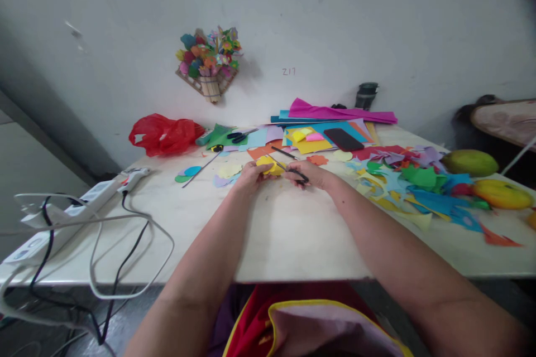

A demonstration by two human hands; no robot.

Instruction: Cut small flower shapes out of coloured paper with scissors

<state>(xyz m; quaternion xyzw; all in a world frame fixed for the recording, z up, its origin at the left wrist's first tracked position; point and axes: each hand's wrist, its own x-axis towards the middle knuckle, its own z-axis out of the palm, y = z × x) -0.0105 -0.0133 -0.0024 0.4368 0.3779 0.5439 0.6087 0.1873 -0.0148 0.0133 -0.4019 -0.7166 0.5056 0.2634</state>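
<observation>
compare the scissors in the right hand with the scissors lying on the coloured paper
The held scissors are gripped in the right hand; the lying scissors rest on coloured paper, with no hand on them. The held scissors' blades point left, at the yellow paper; the lying scissors' blades point right. Both have dark handles.

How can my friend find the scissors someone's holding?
On the white table, find the right hand near the middle. It holds black-handled scissors, blades at yellow paper. Another dark-handled pair lies farther back and left, untouched.
</observation>
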